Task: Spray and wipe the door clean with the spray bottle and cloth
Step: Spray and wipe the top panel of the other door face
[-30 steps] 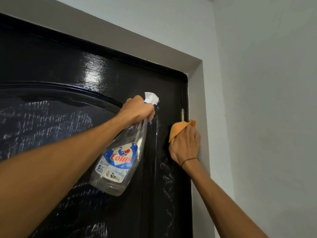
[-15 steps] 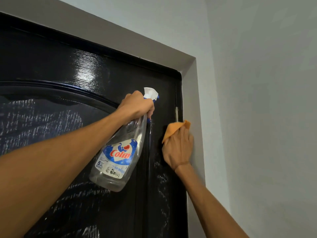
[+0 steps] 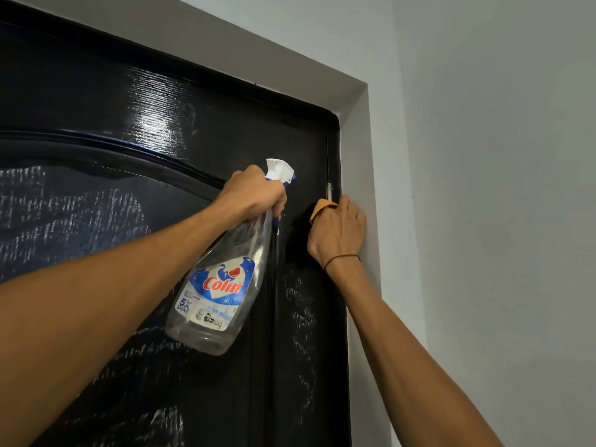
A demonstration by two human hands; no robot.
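Both forearms are entering from the bottom edge, elbows cut off. Left hand (image 3: 254,196) is gripping the neck of the spray bottle (image 3: 219,291), fingers curling round it and hiding the trigger; the white nozzle is poking out above the knuckles, aiming at the door (image 3: 96,101). Bottle is hanging tilted, clear, liquid level hard to read. Right hand (image 3: 338,233) is pressing the orange cloth (image 3: 321,208) against the door's right edge, fingers bent over it; most of the cloth is hidden under the palm. Hinge pin (image 3: 329,191) is showing just above. Streaky residue is covering the lower panel. Grey frame (image 3: 354,162) and wall (image 3: 483,188) are sitting behind.
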